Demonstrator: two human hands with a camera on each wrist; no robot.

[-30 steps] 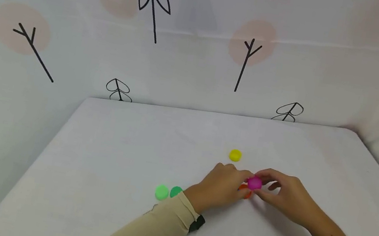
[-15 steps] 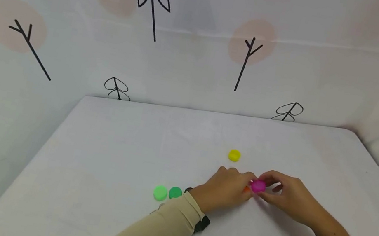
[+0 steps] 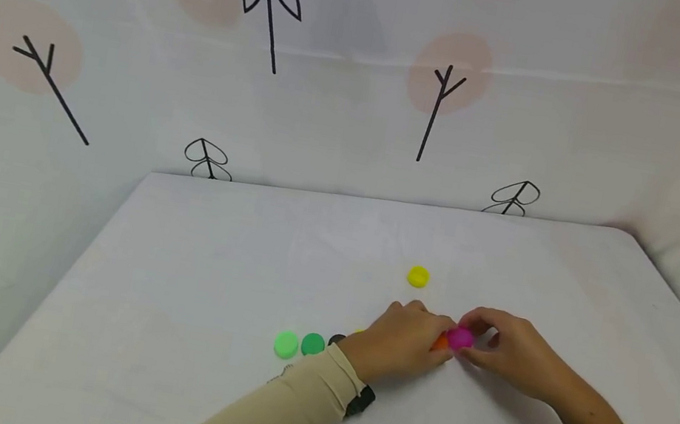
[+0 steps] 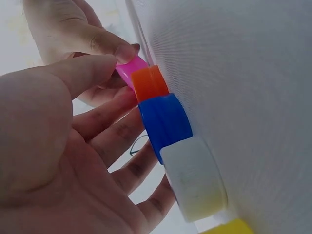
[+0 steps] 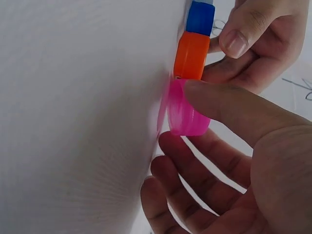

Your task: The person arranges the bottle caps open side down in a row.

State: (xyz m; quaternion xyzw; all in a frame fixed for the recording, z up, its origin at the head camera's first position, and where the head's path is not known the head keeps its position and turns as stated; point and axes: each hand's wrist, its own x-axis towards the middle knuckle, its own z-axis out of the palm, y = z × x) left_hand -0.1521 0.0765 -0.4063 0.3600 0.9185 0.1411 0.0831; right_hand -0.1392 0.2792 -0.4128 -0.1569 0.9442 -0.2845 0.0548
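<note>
Several small round tubs stand in a row on the white tabletop. My right hand [image 3: 515, 350] pinches a pink tub [image 3: 460, 339] at the row's right end, the thumb on its near side. Against the pink one sits an orange tub [image 5: 191, 56], followed by a blue tub [image 4: 165, 122] and a white tub [image 4: 194, 175]. My left hand [image 3: 403, 337] arches over the row, its fingers spread along the far side by the orange and blue tubs. In the right wrist view its thumb stands off the orange tub. The left hand and sleeve hide the row's middle in the head view.
Farther back lies a separate yellow tub [image 3: 418, 277]. Light green [image 3: 286, 345], green [image 3: 313, 344] and black [image 3: 336, 340] tubs show at the row's left end. Dark wrist straps hang below both sleeves. A patterned cloth wall [image 3: 343, 115] rises behind the table.
The pink tub, which overlapped the orange one, has shifted right and slightly nearer and now sits beside it. Both hands moved slightly; the head view shifted a little.
</note>
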